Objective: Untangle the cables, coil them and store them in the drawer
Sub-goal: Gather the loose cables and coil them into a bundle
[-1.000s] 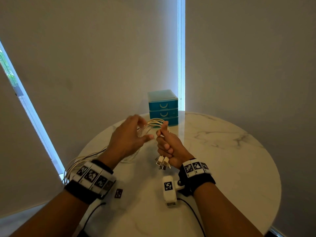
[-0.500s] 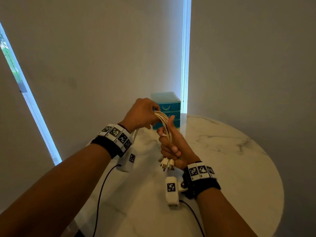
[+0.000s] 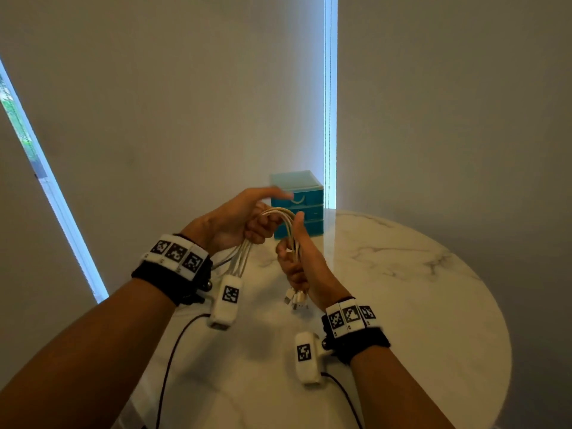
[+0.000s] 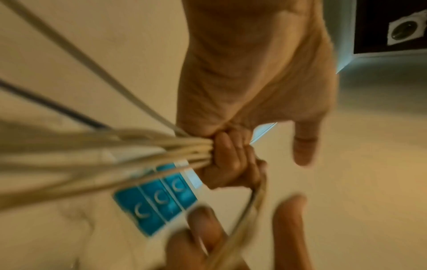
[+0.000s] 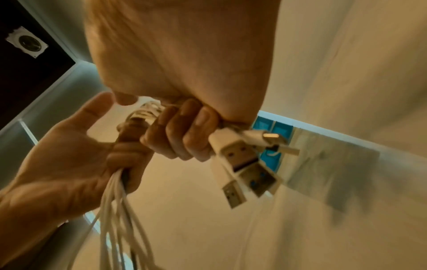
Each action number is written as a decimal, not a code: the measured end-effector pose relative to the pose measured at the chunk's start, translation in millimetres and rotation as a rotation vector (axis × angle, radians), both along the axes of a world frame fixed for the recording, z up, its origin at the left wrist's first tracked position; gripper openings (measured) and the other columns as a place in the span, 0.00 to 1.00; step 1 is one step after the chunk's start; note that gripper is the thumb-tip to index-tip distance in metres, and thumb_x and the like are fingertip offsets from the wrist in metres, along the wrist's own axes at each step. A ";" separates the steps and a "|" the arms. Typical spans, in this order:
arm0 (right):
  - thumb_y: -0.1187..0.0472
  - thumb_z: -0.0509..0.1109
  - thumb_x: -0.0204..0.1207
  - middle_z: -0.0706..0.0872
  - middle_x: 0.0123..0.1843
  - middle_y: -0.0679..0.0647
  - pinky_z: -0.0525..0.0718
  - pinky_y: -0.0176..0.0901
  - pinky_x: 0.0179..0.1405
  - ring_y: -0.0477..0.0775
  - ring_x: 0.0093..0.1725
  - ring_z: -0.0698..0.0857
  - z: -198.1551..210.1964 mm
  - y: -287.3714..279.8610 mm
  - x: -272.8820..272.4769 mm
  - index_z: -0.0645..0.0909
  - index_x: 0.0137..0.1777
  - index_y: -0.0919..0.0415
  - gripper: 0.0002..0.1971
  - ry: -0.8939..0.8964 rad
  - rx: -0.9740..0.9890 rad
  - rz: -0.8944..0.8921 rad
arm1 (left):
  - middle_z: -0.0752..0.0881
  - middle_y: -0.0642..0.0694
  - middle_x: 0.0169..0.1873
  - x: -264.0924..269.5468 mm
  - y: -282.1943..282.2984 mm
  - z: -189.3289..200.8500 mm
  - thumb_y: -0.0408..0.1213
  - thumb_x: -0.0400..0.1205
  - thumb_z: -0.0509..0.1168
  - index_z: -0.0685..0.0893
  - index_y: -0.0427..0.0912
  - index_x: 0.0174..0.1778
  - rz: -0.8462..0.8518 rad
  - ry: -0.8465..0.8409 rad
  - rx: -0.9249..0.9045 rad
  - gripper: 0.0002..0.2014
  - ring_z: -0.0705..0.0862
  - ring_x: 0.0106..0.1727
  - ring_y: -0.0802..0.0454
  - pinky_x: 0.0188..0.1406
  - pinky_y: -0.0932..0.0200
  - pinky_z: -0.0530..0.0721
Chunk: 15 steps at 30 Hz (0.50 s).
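Observation:
A bundle of white cables (image 3: 275, 212) arches between my two hands above the round marble table (image 3: 402, 289). My right hand (image 3: 291, 258) grips the bundle in a fist with the thumb up, and the USB plugs (image 3: 295, 300) stick out below it. The right wrist view shows those plugs (image 5: 240, 160) past the curled fingers (image 5: 184, 131). My left hand (image 3: 260, 224) is just left of it, lower fingers curled round the same cables (image 4: 138, 151), thumb and forefinger stretched out. Loose strands (image 5: 115, 210) hang down from it. The blue drawer unit (image 3: 309, 209) stands behind the hands, all drawers closed.
The table's far edge meets a grey wall with a bright vertical window slit (image 3: 330, 119) beside the drawer unit. Black leads (image 3: 167, 366) run from the wrist cameras over the near tabletop. Bare marble lies to the right of the hands.
My left hand came up from the table's left side, reached over the loop and has now turned palm-up beside the right hand. The loose strands now hang from it. The right hand stayed put.

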State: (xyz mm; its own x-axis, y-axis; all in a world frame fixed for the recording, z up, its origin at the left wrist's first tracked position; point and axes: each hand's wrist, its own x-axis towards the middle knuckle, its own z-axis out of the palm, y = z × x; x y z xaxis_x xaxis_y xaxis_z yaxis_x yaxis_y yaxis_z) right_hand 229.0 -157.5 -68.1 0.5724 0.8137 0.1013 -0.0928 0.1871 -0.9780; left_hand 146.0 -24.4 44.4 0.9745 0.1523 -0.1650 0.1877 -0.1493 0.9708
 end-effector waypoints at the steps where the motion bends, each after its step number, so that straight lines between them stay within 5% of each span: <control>1: 0.13 0.57 0.70 0.67 0.27 0.46 0.55 0.44 0.26 0.46 0.26 0.59 1.8 0.0 -5.8 0.76 0.37 0.51 0.38 -0.055 -0.014 0.001 | 0.66 0.51 0.27 0.7 -7.9 -1.8 0.59 0.85 0.67 0.83 0.45 0.28 0.055 -0.022 -0.052 0.25 0.51 0.32 0.52 0.29 0.61 0.52; 4: 0.26 0.77 0.73 0.79 0.29 0.46 0.69 0.45 0.28 0.46 0.25 0.72 -5.2 5.9 -9.9 0.83 0.47 0.57 0.31 -0.332 -0.058 0.003 | 0.66 0.51 0.24 7.0 -27.1 -7.9 0.68 0.82 0.66 0.84 0.46 0.21 0.144 -0.048 -0.157 0.32 0.52 0.26 0.53 0.28 0.62 0.55; 6: 0.35 0.88 0.67 0.94 0.48 0.44 0.90 0.46 0.51 0.44 0.45 0.92 -10.8 9.4 -4.7 0.88 0.62 0.52 0.30 -0.426 -0.096 -0.021 | 0.64 0.50 0.25 11.4 -34.1 -13.2 0.71 0.80 0.67 0.85 0.44 0.24 0.145 -0.025 -0.201 0.32 0.53 0.23 0.55 0.23 0.64 0.56; 7: 0.41 0.91 0.65 0.94 0.60 0.44 0.91 0.50 0.64 0.45 0.58 0.93 -12.4 10.6 -1.9 0.85 0.71 0.47 0.35 -0.425 -0.087 -0.032 | 0.64 0.50 0.26 14.7 -35.6 -16.6 0.71 0.78 0.69 0.82 0.43 0.26 0.143 -0.017 -0.208 0.32 0.54 0.23 0.55 0.20 0.65 0.56; 9: 0.57 0.90 0.70 0.91 0.69 0.41 0.86 0.43 0.74 0.38 0.69 0.89 -14.9 9.7 2.2 0.83 0.75 0.46 0.34 -0.443 -0.012 -0.012 | 0.63 0.50 0.26 19.8 -42.3 -20.3 0.71 0.75 0.73 0.76 0.45 0.29 0.144 0.013 -0.199 0.31 0.55 0.22 0.55 0.18 0.65 0.57; 11: 0.64 0.83 0.78 0.89 0.61 0.34 0.84 0.25 0.62 0.24 0.58 0.87 -13.8 9.8 -0.8 0.84 0.65 0.41 0.22 -0.465 -0.005 0.007 | 0.66 0.52 0.24 21.7 -52.2 -22.2 0.70 0.75 0.74 0.81 0.44 0.36 0.189 0.019 -0.163 0.29 0.58 0.19 0.56 0.15 0.66 0.62; 13: 0.66 0.77 0.84 0.86 0.36 0.37 0.80 0.25 0.34 0.32 0.30 0.84 -9.9 8.9 -7.4 0.84 0.45 0.45 0.13 -0.475 -0.119 -0.046 | 0.77 0.53 0.23 24.6 -60.8 -25.2 0.66 0.78 0.74 0.88 0.41 0.55 0.266 -0.031 -0.041 0.28 0.72 0.18 0.60 0.17 0.66 0.75; 15: 0.65 0.70 0.89 0.80 0.25 0.43 0.74 0.32 0.25 0.39 0.22 0.77 -4.7 6.6 -14.1 0.80 0.34 0.53 0.18 -0.491 -0.224 -0.065 | 0.91 0.54 0.41 29.5 -66.3 -27.4 0.60 0.80 0.75 0.87 0.46 0.66 0.322 -0.104 0.245 0.26 0.89 0.38 0.61 0.41 0.61 0.91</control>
State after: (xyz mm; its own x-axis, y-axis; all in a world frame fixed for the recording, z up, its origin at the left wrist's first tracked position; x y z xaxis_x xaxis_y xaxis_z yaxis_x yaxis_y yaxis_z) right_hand 215.0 -150.9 -72.8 0.5508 0.8109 0.1980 0.3899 -0.0402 -0.9200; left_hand 175.4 -90.7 17.0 0.8802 0.4746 0.0107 0.1656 -0.3280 0.9300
